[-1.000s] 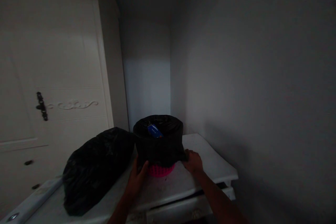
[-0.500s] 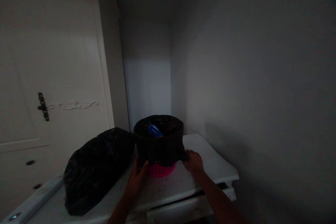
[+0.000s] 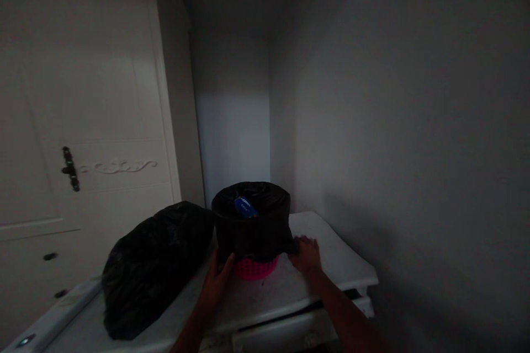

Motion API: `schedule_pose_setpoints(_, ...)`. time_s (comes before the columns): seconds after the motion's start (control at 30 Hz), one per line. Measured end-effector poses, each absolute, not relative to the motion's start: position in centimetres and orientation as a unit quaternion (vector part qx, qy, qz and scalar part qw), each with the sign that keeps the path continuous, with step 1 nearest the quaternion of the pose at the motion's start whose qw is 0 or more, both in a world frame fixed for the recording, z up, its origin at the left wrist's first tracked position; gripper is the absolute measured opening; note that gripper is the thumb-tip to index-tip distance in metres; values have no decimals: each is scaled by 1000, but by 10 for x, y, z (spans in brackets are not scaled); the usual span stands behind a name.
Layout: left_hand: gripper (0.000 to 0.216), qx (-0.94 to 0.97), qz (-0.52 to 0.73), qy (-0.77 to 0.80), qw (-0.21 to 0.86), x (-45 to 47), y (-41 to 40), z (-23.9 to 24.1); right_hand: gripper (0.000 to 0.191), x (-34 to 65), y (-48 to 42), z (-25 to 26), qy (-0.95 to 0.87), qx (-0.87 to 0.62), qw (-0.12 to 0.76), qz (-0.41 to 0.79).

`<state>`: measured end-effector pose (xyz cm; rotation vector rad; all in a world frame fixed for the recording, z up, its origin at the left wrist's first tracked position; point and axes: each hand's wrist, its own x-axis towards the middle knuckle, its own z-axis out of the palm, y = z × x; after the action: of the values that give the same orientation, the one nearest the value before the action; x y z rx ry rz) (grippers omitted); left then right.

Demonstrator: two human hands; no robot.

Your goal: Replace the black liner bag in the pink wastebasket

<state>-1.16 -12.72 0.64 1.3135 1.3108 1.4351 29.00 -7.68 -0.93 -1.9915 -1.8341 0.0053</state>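
Note:
A pink basket bin (image 3: pixel 254 268) lined with a black bag (image 3: pixel 251 226) stands on a white cabinet top (image 3: pixel 290 287). A blue packet (image 3: pixel 245 207) lies inside its mouth. My left hand (image 3: pixel 217 278) wraps the bin's lower left side, thumb against the pink base. My right hand (image 3: pixel 306 255) grips the hem of the black liner at the lower right. The room is dim and the fingers show only in part.
A full black rubbish bag (image 3: pixel 153 265) lies on the cabinet top to the left of the bin. A white wardrobe door with a dark handle (image 3: pixel 69 168) stands at left. Grey walls close in behind and on the right.
Hardly anything has moved. The view has shifted slightly, and both hands stay on the bin in the same places.

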Motion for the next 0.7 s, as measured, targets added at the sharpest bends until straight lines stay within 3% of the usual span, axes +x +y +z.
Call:
schedule_pose_setpoints(0.53, 84, 499, 588, 508, 384, -12, -127, 6, 67, 294, -69, -21, -661, -714, 231, -7)
schedule_pose_setpoints(0.7, 84, 514, 579, 505, 381, -12, -127, 5, 66, 294, -67, -23, -665, -712, 226, -12)
